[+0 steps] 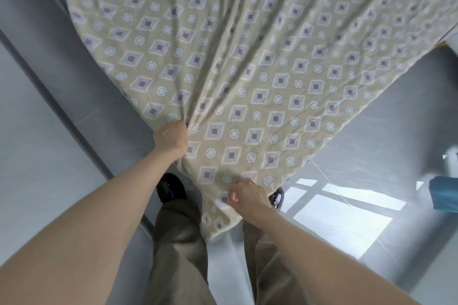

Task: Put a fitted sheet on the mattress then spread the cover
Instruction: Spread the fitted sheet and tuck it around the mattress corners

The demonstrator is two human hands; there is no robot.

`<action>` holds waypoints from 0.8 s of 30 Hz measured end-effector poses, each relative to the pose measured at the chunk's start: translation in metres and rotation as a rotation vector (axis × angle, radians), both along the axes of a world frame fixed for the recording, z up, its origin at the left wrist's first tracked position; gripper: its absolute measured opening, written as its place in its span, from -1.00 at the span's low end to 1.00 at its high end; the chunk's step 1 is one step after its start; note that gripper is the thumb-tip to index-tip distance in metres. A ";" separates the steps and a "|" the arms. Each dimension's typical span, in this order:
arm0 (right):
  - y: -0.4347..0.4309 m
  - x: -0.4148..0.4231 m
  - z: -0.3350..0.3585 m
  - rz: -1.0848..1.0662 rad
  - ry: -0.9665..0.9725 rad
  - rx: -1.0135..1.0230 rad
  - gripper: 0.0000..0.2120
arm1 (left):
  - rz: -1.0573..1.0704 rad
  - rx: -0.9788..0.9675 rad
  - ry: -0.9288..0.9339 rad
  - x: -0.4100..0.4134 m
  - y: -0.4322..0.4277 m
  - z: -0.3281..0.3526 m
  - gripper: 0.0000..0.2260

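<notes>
— So, where's the sheet right now?
— Stretched from my hands up and away. Its far end runs out of view at the top, where I take the bed to be; the mattress I can't make out under it. The near end hangs between my legs, over the floor.
— And your hands?
— Apart, both clamped on cloth. My left hand has a fistful of the side edge, further out. My right hand pinches the fabric close to my body.
— Why hold it like that?
— I reckon to keep it taut and mostly off the floor, so the folds running up from my left fist pull straight.
— Fitted sheet or cover?
— Can't tell; no elastic corner shows.
— Any risk?
— The loose tail by my shoe could get stepped on, I'd judge
</notes>
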State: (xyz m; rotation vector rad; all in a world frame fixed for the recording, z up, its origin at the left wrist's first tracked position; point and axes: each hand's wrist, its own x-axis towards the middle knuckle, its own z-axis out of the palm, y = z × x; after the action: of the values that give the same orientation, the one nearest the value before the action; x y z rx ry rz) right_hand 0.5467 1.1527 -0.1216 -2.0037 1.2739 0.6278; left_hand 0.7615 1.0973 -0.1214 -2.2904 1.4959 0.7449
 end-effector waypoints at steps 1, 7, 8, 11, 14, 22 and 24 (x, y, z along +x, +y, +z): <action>0.000 0.000 0.002 -0.001 -0.007 -0.003 -0.78 | 0.002 -0.001 -0.009 0.000 0.001 0.001 -0.85; 0.018 0.001 0.004 0.166 0.026 -0.049 -0.59 | 0.046 0.030 -0.014 0.003 0.002 0.004 -0.86; 0.020 0.003 0.002 0.166 0.041 -0.049 -0.65 | 0.057 0.026 -0.006 0.003 0.002 0.004 -0.86; 0.021 0.010 0.000 0.129 0.064 -0.016 -0.84 | 0.104 -0.002 0.039 -0.004 0.005 0.004 -0.84; 0.017 0.012 -0.001 0.106 0.077 0.028 -0.81 | 0.159 0.035 0.087 -0.010 0.010 0.006 -0.64; 0.010 0.013 0.002 0.076 0.047 0.124 -0.84 | 0.113 0.036 0.087 -0.006 0.025 -0.004 -0.82; 0.009 0.013 0.002 0.053 0.031 0.149 -0.86 | 0.096 0.039 0.092 -0.004 0.027 -0.002 -0.83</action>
State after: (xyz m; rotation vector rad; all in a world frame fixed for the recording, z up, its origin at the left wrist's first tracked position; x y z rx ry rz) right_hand 0.5598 1.1620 -0.1195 -1.9163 1.1600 0.7593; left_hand 0.7574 1.1239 -0.1229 -2.3416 1.4040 0.9095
